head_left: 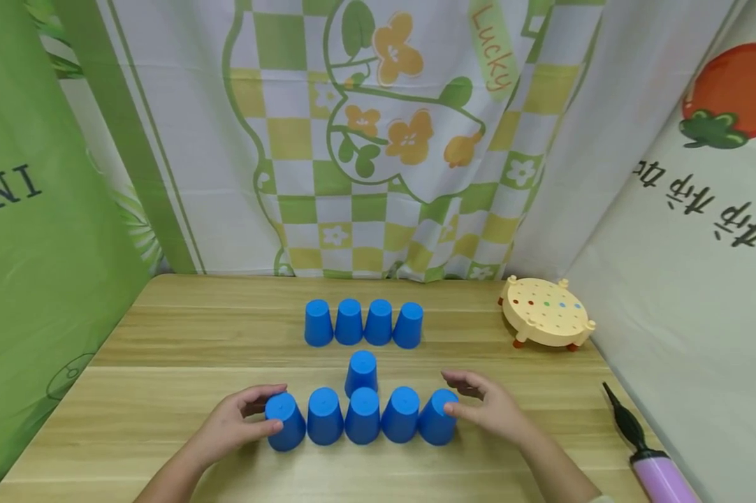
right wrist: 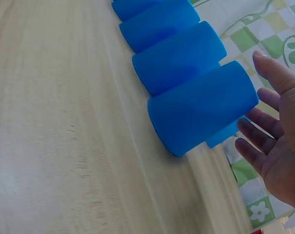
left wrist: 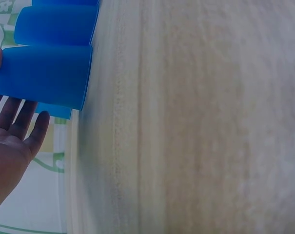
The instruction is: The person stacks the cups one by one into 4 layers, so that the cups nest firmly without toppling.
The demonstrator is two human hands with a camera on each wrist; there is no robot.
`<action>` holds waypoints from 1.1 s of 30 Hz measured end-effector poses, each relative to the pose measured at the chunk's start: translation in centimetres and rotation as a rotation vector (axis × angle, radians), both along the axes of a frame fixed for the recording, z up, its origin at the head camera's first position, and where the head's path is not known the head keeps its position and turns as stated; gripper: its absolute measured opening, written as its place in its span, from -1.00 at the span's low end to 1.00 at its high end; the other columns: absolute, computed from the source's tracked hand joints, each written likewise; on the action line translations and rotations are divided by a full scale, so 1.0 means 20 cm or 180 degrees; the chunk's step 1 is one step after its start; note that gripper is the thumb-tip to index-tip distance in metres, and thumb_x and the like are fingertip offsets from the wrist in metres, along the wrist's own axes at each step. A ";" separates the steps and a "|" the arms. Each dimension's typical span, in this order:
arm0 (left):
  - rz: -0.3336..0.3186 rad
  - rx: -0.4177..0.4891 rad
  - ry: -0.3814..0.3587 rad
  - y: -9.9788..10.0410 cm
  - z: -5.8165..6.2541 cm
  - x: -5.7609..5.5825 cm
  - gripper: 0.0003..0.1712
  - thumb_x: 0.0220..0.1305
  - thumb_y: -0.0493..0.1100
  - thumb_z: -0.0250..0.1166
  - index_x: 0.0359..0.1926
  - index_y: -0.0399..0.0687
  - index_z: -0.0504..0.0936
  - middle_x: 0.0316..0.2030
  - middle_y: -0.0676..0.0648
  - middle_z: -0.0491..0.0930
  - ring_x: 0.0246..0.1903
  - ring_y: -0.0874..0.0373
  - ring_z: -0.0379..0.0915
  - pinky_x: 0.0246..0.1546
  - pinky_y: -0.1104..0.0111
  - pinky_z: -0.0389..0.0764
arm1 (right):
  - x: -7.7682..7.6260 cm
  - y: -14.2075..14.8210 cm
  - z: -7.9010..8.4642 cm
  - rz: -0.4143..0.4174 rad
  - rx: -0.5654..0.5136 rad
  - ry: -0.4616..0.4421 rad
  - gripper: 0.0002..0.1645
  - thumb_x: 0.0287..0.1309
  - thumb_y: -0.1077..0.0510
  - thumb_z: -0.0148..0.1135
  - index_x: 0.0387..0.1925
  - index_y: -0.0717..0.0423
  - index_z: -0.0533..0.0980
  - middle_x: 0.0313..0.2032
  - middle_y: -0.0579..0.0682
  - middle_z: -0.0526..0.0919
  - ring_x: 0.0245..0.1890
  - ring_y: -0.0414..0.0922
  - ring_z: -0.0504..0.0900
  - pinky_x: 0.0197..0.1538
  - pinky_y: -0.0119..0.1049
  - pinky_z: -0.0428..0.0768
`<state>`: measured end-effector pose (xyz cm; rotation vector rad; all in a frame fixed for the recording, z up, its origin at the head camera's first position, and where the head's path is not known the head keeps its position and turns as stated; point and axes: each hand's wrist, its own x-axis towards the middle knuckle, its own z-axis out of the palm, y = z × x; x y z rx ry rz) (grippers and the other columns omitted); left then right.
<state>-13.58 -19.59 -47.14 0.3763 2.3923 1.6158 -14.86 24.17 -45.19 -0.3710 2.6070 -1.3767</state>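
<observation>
A front row of several upside-down blue cups runs across the table. My left hand point(head_left: 230, 423) is at the leftmost cup point(head_left: 286, 423), thumb on the near side and fingers round the far side. In the left wrist view that cup point(left wrist: 45, 75) sits between thumb and fingers. At the row's other end, my right hand point(head_left: 491, 412) is spread beside the rightmost cup point(head_left: 437, 419). The right wrist view shows its thumb point(right wrist: 274, 70) apart from this cup point(right wrist: 206, 107) and its fingers loosely extended. One more cup point(head_left: 361, 374) stands just behind the middle of the row.
Farther back, several upside-down blue cups point(head_left: 349, 323) form another row. A cream round pegboard point(head_left: 544, 311) on short legs stands at the back right. A purple-and-black hand pump point(head_left: 657, 468) lies along the right edge. Printed curtains point(head_left: 384, 230) hang behind the wooden table point(head_left: 227, 328).
</observation>
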 end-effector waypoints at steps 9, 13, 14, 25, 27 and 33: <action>-0.0019 0.0007 0.0024 0.00 0.00 0.00 -0.27 0.15 -0.12 0.44 0.28 -0.34 0.43 0.22 -0.37 0.49 0.14 -0.27 0.49 0.11 -0.01 0.58 | 0.03 0.00 -0.02 0.0129 -0.0039 -0.0105 -0.24 0.07 0.00 0.45 0.26 0.23 0.42 0.22 0.27 0.52 0.17 0.20 0.54 0.20 0.13 0.53; -0.0001 -0.0004 0.0029 -0.01 -0.01 0.00 -0.27 0.13 -0.12 0.46 0.28 -0.31 0.43 0.22 -0.36 0.49 0.15 -0.28 0.48 0.12 -0.06 0.56 | 0.04 0.00 -0.02 0.0122 -0.0085 -0.0144 -0.24 0.08 0.02 0.45 0.24 0.27 0.43 0.22 0.28 0.52 0.18 0.22 0.53 0.20 0.11 0.54; 0.0008 -0.0008 0.0024 -0.01 -0.01 0.00 -0.27 0.13 -0.12 0.46 0.28 -0.31 0.43 0.22 -0.36 0.49 0.15 -0.28 0.48 0.12 -0.06 0.56 | 0.04 0.00 -0.02 0.0118 -0.0093 -0.0148 -0.25 0.07 0.02 0.45 0.24 0.28 0.43 0.21 0.28 0.52 0.18 0.23 0.53 0.20 0.11 0.53; 0.0261 -0.0028 0.0055 0.00 0.05 -0.01 -0.30 0.13 -0.14 0.46 0.26 -0.28 0.46 0.19 -0.34 0.52 0.15 -0.26 0.48 0.09 -0.01 0.60 | 0.02 0.00 0.02 -0.0110 0.0036 -0.0149 -0.26 0.04 -0.03 0.48 0.22 0.18 0.49 0.18 0.19 0.58 0.19 0.21 0.54 0.21 0.15 0.52; 0.0381 -0.0088 0.0107 0.00 0.09 -0.03 -0.31 0.14 -0.12 0.45 0.26 -0.26 0.47 0.17 -0.31 0.54 0.16 -0.25 0.48 0.11 -0.02 0.59 | 0.00 0.00 0.05 -0.0182 0.0054 -0.0087 -0.28 0.04 -0.04 0.47 0.22 0.14 0.50 0.17 0.17 0.59 0.18 0.19 0.55 0.21 0.15 0.52; 0.0512 -0.0192 0.0372 0.01 0.23 -0.15 -0.32 0.20 -0.08 0.42 0.30 -0.18 0.44 0.16 -0.29 0.55 0.19 -0.27 0.44 0.12 -0.08 0.56 | -0.12 -0.02 0.19 -0.0179 0.0020 0.0290 -0.33 0.13 0.02 0.41 0.23 0.19 0.48 0.14 0.23 0.59 0.12 0.17 0.59 0.11 0.02 0.63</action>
